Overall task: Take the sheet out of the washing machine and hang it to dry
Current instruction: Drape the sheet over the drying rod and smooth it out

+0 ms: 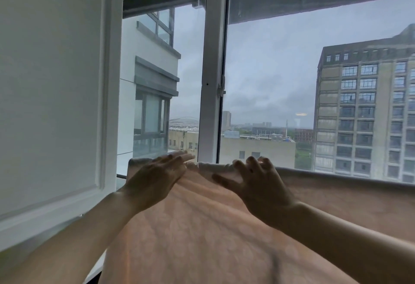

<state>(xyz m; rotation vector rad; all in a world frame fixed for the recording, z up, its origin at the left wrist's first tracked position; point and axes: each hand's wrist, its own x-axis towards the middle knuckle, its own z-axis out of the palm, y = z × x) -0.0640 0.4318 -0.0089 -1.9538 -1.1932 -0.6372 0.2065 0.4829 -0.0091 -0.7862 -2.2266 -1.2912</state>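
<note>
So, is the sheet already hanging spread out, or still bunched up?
Spread out. The sheet is draped over a line before the window, lying wide and fairly flat; both hands touch its top edge.

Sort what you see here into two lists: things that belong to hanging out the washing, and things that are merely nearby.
Part of the job:
- peach patterned fabric sheet, draped over a rail
- left hand, flat on it
- right hand, fingers spread on its top edge

Merely nearby:
- white-framed glass window
- white panelled wall
</note>
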